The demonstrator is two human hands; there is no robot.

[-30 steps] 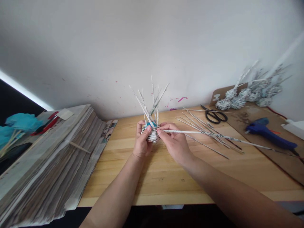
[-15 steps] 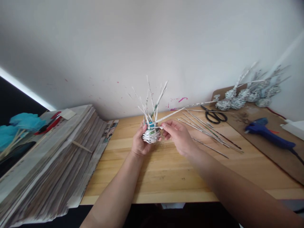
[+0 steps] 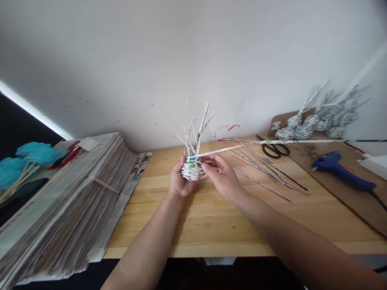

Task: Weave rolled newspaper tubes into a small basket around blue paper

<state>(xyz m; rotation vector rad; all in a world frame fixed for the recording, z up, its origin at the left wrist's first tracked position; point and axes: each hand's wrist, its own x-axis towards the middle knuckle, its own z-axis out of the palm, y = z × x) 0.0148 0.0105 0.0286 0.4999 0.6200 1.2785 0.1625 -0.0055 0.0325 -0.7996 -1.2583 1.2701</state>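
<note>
A small round basket (image 3: 192, 172) woven from white paper tubes, with blue and green showing inside, sits upright above the table. Several paper stakes (image 3: 193, 125) fan upward from its rim. My left hand (image 3: 179, 180) is wrapped round its left side and underside, the fingers partly hidden behind it. My right hand (image 3: 223, 177) is closed at the basket's right side, thumb against the weave. From the rim a long paper tube (image 3: 281, 141) runs far to the right, passing just over my right fingers.
Loose paper tubes (image 3: 263, 169) and black scissors (image 3: 273, 149) lie right of my hands. A blue glue gun (image 3: 341, 169) rests on a brown board (image 3: 305, 161), with finished woven pieces (image 3: 311, 125) behind. At left stands a tall newspaper stack (image 3: 90, 209) with red-handled pliers (image 3: 68, 155).
The long tube has swung from a bent line to a nearly straight one reaching farther right. My right thumb and fingers have shifted onto the basket's side. The basket has turned slightly.
</note>
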